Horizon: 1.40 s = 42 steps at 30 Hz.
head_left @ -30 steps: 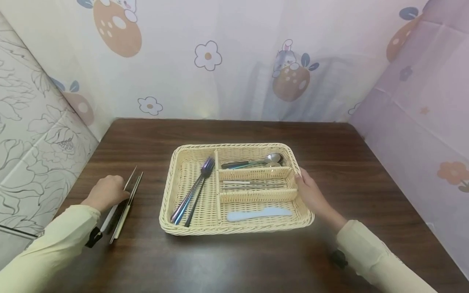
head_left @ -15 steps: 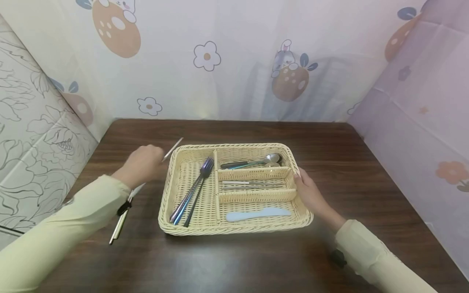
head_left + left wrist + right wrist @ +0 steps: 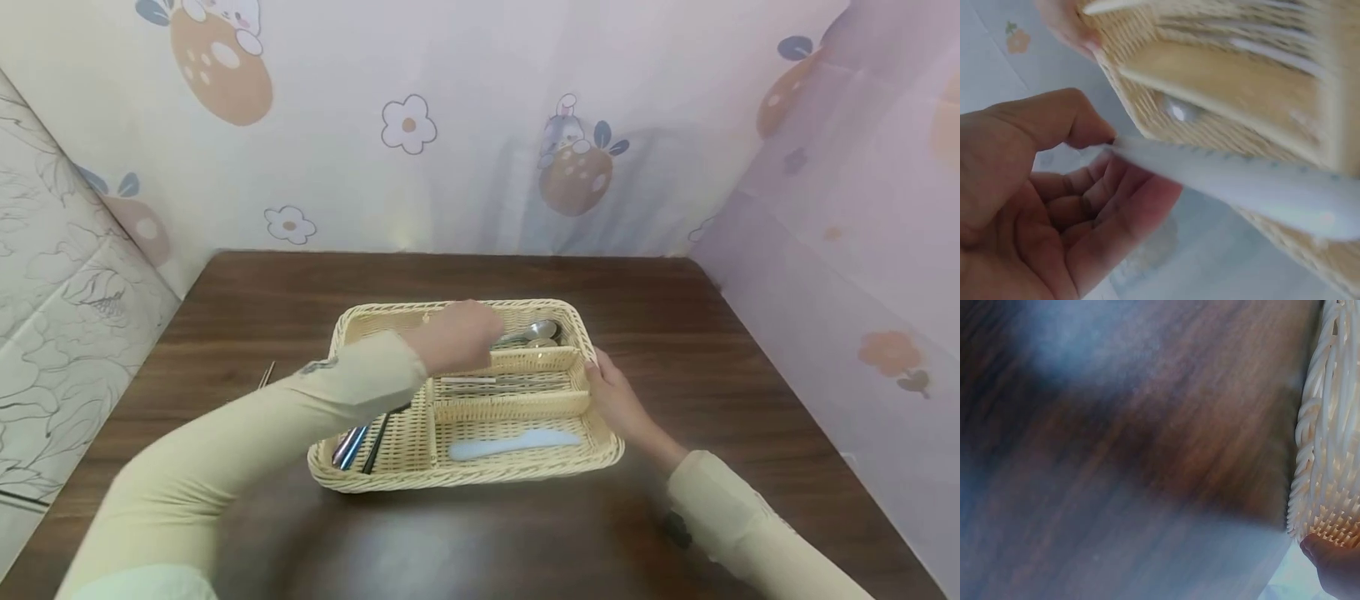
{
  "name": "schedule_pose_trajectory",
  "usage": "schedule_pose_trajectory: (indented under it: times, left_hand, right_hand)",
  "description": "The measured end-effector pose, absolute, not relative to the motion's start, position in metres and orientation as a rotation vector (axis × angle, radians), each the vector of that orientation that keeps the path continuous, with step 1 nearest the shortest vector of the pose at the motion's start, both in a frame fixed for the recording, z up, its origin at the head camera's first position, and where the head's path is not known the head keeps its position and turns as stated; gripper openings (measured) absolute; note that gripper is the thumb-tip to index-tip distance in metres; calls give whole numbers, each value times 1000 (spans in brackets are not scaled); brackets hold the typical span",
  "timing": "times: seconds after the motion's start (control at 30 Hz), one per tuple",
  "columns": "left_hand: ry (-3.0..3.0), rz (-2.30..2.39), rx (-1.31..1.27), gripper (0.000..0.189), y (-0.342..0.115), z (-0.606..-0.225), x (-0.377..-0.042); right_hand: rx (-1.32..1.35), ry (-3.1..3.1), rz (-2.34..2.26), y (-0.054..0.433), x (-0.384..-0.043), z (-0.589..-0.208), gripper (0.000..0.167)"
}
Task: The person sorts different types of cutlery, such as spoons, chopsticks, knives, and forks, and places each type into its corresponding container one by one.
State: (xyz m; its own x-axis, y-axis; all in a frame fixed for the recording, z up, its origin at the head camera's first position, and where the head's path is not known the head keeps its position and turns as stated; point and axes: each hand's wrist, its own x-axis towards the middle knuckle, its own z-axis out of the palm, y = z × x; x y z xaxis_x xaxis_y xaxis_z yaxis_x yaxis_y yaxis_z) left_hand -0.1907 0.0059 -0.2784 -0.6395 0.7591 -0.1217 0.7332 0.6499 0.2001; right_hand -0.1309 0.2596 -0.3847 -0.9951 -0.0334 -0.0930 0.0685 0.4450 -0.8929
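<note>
My left hand (image 3: 461, 333) is over the back of the wicker cutlery basket (image 3: 465, 480), hiding part of the spoon compartment. Its thumb and fingers pinch the thin end of a long white utensil (image 3: 1241, 178), marked with a row of small greenish dots; the head view hides it. My right hand (image 3: 622, 408) grips the basket's right rim, its thumb (image 3: 1335, 565) showing at the weave. Inside the basket lie spoons (image 3: 542, 330) at the back, thin sticks with pale ends (image 3: 468, 380) in the middle, and a pale plastic knife (image 3: 513, 444) in front.
Fork handles (image 3: 349, 447) show in the left compartment, the rest covered by my left sleeve. Tips of metal chopsticks (image 3: 267, 375) poke out past that sleeve on the dark wooden table (image 3: 637, 287). Patterned curtains (image 3: 330, 167) stand behind and beside the table.
My left hand has lifted the white utensil from beside the chopsticks at the left and carried it rightward over the basket. My right hand keeps its grip on the rim. The view has shifted slightly.
</note>
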Motion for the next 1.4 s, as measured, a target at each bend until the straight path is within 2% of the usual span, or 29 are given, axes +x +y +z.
schedule_pose_trajectory:
  times: [0.3,0.53,0.7,1.1,1.4]
  left_hand:
    - [2504,-81,1412,6,52,-306,-193]
    - [2452,-260,1380,17,71,-321,-196]
    - [2378,-250,1362,16,80,-330,-198]
    - [2317,-165,1247,14,92,-339,-203]
    - [2364,-38,1246,13,80,-324,-202]
  right_hand:
    - [77,2577,-1622,260,-128,-390,50]
    - [73,2542,-1674,257,-131,-388,50]
    - [89,2514,-1687,256,-130,-386,50]
    - [91,2518,-1671,258,-130,-385,51]
    - [107,2526,-1665,258,-129,-385,50]
